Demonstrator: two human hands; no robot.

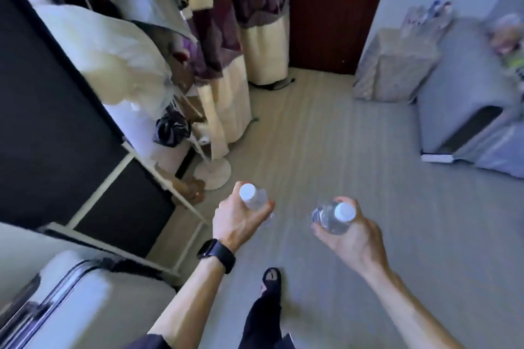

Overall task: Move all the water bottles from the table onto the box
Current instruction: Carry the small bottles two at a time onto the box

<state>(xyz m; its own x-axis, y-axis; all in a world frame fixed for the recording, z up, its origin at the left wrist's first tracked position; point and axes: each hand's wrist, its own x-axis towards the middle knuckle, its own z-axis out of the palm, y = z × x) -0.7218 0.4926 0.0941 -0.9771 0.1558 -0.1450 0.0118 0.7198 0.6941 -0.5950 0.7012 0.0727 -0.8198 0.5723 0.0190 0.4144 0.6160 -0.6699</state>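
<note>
Forearms fill the bottom of the view, both stretched out over bare floor (354,150), and that floor is the biggest worry: it is a long drop for anything that slips. Neither a table nor an obvious box shows here, so the person looks to be mid-carry between them, and judging where the load goes is not possible from this view. On the left a dark rack (71,122) crowds the path, its white frame close by the left elbow, with a fan base (212,173) at its foot; a swing of the arm that way could clip one of them and jolt the grip. A foot (271,278) steps forward right under the hands, so a dropped bottle could land on it or roll underfoot. Now the hands: the left hand (238,224), watch (217,255) on its wrist, is curled round a bottle (253,199), cap up, fingers wrapped on the far side and only part of the body showing. The right hand (351,238) is closed round a second bottle (333,217) that lies tilted across the palm, cap toward the camera, and that looks the looser hold; a clear, smooth plastic side could slide out if the wrist turns. Motion blur softens everything, suggesting brisk movement, which raises every one of those risks.
</note>
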